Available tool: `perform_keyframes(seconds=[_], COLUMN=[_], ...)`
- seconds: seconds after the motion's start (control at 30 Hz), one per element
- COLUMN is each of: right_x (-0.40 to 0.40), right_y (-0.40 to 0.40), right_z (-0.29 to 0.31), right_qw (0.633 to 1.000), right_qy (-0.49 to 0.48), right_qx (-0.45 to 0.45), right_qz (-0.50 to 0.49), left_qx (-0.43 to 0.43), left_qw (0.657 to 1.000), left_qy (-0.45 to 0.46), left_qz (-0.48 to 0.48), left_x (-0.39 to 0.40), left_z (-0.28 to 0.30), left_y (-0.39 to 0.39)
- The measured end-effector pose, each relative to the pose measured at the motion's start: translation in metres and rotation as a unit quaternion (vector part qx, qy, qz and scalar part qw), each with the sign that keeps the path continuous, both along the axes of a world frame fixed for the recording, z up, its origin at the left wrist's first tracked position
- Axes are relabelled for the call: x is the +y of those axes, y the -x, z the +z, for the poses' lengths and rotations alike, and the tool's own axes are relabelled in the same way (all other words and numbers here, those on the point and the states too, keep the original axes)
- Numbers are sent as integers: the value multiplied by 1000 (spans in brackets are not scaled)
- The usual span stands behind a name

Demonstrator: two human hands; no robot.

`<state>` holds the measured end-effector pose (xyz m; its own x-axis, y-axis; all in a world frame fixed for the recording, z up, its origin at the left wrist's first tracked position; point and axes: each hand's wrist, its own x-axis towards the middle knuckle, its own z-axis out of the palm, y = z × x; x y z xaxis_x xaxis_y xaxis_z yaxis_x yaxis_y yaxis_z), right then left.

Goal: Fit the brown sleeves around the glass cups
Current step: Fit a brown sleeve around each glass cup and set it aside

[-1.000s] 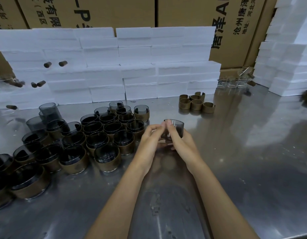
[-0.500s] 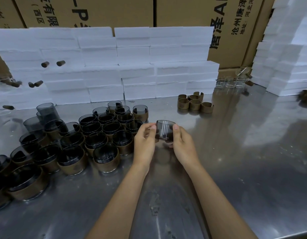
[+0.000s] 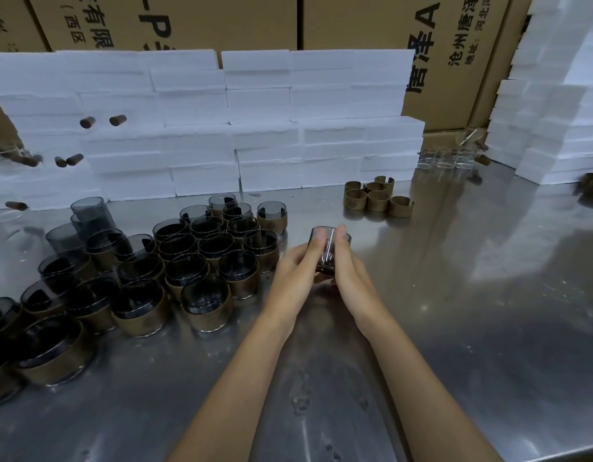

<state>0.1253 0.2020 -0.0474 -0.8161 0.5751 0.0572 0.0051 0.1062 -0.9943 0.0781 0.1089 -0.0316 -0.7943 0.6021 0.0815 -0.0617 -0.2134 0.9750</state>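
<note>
A dark smoked glass cup [image 3: 327, 251] is held between my two hands just above the steel table [image 3: 455, 311], at its middle. My left hand [image 3: 296, 273] grips its left side and my right hand [image 3: 350, 271] grips its right side, thumbs up along the glass. A brown band shows at the cup's lower part, mostly hidden by my fingers. Several cups wearing brown sleeves [image 3: 205, 261] stand packed to the left. A few bare dark cups [image 3: 88, 215] stand at that group's far left. Several loose brown sleeves [image 3: 376, 196] lie behind my hands to the right.
White foam blocks [image 3: 255, 128] are stacked along the back, with more foam blocks [image 3: 555, 111] at the right. Cardboard boxes [image 3: 355, 21] stand behind them. Clear glass cups [image 3: 446, 158] sit at the back right. Small brown plugs [image 3: 101, 121] stick out of the foam at the left.
Both hands have closed tighter round the cup, thumbs now pressed along its near side. The cup sits a little lower between the palms than before.
</note>
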Motion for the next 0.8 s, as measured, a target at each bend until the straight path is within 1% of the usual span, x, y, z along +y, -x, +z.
perform_keyframes(seconds=[0.07, 0.2, 0.4, 0.47, 0.53, 0.6, 0.7, 0.8], right_x=[-1, 1, 3, 3, 1, 0, 0, -1], right_y=[3, 7, 7, 6, 4, 1, -3, -4], right_z=[-1, -4, -9, -7, -2, 2, 4, 4], right_qw=[1000, 997, 996, 996, 996, 997, 998, 998], right_qy=[3, 15, 6, 19, 31, 40, 37, 35], right_qx=[5, 32, 44, 58, 56, 46, 40, 35], right_qz=[-26, -73, -74, -66, -62, -49, 2, 25], left_qx=[-3, -1, 35, 27, -12, -53, -37, -79], left_qw=[1000, 995, 988, 987, 990, 993, 997, 996], left_qy=[-2, -4, 50, 54, 40, 27, 50, 43], left_qz=[19, 95, 143, 151, 138, 98, 54, 29], left_x=[1, 3, -2, -3, -4, -4, 0, 1], left_z=[-1, -4, -4, -3, 0, 5, 7, 8], left_y=[1, 5, 9, 10, 10, 9, 1, -2])
